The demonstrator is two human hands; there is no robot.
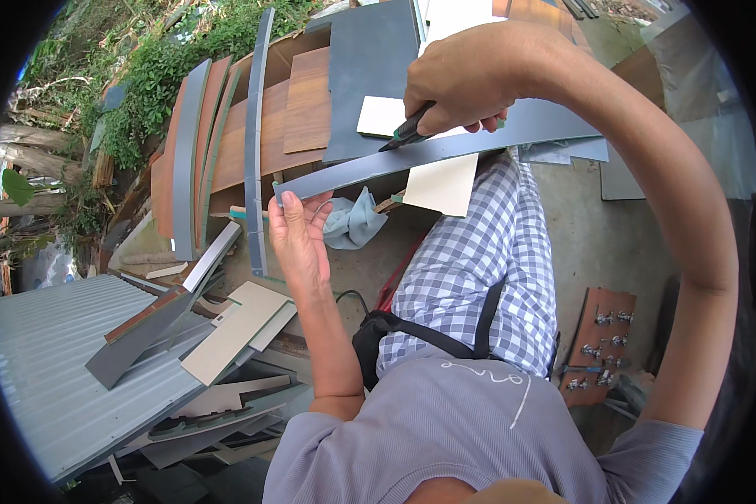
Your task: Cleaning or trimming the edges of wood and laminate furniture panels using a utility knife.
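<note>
A long narrow grey board strip [353,170] slants across in front of me, above my lap. My left hand [299,235] grips its near left end, thumb on the front and fingers behind. From the upper right my right hand [460,80] reaches over, closed round a black pen-shaped tool [409,130]. The tool's tapered tip rests at the strip's upper face; whether it is a marker or a knife I cannot tell. A cream board piece [442,186] sticks out below the strip, and a light blue cloth [354,222] lies near my left fingers.
Dark grey panel [365,67] and brown wood-grain boards [306,105] lie stacked ahead. Another long grey strip [256,143] stands at their left. More offcuts [237,332] rest by a corrugated metal sheet [67,353]. A brown board with metal fittings [599,346] is at right.
</note>
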